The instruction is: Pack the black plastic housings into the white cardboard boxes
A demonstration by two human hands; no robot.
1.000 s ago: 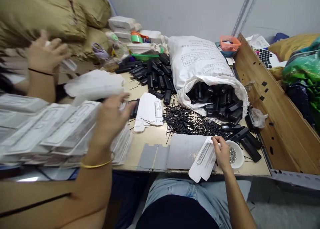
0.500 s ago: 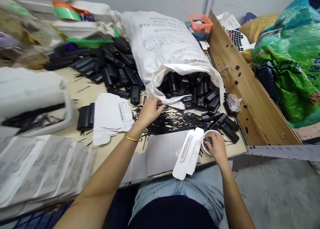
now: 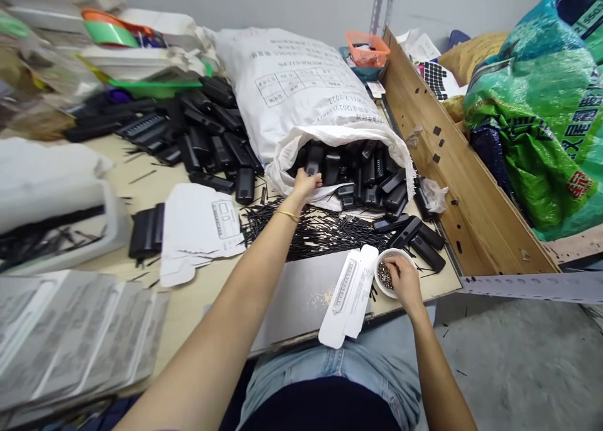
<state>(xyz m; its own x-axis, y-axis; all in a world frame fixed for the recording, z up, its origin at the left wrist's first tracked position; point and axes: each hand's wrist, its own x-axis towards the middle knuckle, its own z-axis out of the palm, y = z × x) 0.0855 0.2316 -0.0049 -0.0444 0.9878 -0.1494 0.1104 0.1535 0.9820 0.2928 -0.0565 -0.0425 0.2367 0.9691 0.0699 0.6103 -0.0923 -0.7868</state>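
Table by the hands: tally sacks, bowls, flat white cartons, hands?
White sack of black parts, left hand at its mouth: 1
White bowl, right hand on it: 1
Flat white cartons: 2, one by the bowl, one further left
Hands: 2
Total: 6

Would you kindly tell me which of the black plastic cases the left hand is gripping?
The left hand grips the upright black case at the mouth of the white sack; the loose cases piled on the table lie untouched.
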